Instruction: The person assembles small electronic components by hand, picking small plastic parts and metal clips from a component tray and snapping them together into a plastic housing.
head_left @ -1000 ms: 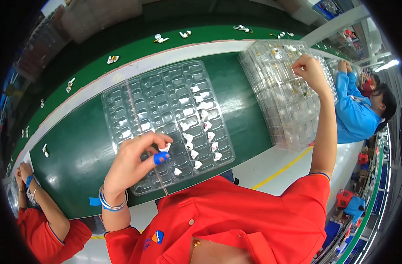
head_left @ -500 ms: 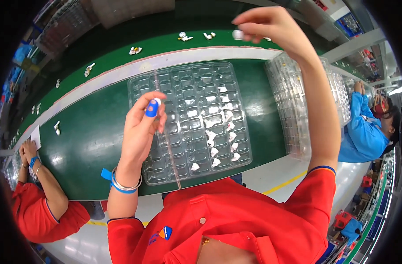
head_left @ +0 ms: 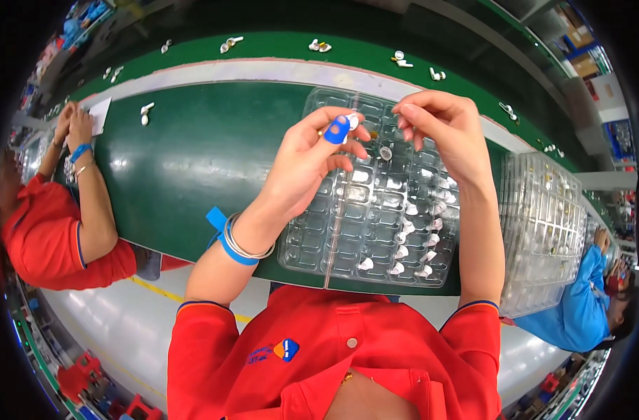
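Note:
My left hand [head_left: 302, 154] is closed in a pinch over the upper part of the clear compartment tray [head_left: 304, 260]. Between its thumb, which wears a blue finger cover [head_left: 337, 130], and its fingers is a small white earbud part [head_left: 352, 122]. My right hand [head_left: 442, 129] hovers beside it over the tray's far right, fingers loosely bent and apart, nothing visible in them. A small round white-rimmed piece [head_left: 385, 152] shows just below, between both hands; whether it rests in a compartment I cannot tell. Several white earbud parts [head_left: 408, 227] lie in the tray's right columns.
Beyond the pale ledge [head_left: 263, 68], a green belt [head_left: 277, 46] carries several white earbud pieces [head_left: 319, 45]. One earbud piece [head_left: 146, 113] lies left on the green table [head_left: 193, 147]. Stacked clear trays [head_left: 540, 231] stand right. A person in red [head_left: 67, 231] sits left, another in blue [head_left: 578, 301] right.
My right hand has come back from the belt toward my left hand; the white piece it carried no longer shows in its fingers. The whole view has shifted, with the tray now further right.

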`<move>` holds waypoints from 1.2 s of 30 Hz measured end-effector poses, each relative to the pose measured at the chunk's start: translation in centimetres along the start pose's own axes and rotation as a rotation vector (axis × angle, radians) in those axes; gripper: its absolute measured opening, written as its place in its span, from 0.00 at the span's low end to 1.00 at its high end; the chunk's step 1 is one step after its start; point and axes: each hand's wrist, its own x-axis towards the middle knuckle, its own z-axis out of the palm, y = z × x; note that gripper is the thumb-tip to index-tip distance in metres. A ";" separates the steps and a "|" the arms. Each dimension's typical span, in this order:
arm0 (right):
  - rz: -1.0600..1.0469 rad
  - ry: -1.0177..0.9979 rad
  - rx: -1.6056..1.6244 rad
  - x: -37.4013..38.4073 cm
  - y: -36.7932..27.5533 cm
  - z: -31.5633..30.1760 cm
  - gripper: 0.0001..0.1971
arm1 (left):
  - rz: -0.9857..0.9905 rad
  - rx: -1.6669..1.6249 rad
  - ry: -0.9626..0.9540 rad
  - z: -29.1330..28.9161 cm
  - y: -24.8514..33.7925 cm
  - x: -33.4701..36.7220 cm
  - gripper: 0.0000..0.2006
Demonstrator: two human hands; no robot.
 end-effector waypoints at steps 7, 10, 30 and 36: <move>-0.124 -0.024 -0.586 -0.2 1.0 -0.6 0.05 | 0.065 -0.038 0.067 -0.5 -0.2 0.5 0.13; -0.137 -0.091 -0.699 -0.2 1.8 -0.1 0.09 | 0.051 -0.025 0.076 -0.4 -0.4 0.5 0.13; -0.342 -0.347 -0.931 -0.1 2.8 -1.1 0.08 | 0.028 -0.007 0.073 -0.5 -0.8 0.5 0.12; -0.260 -0.226 -0.596 -0.7 0.4 -0.6 0.04 | 0.010 -0.028 0.019 -0.5 -0.6 0.4 0.17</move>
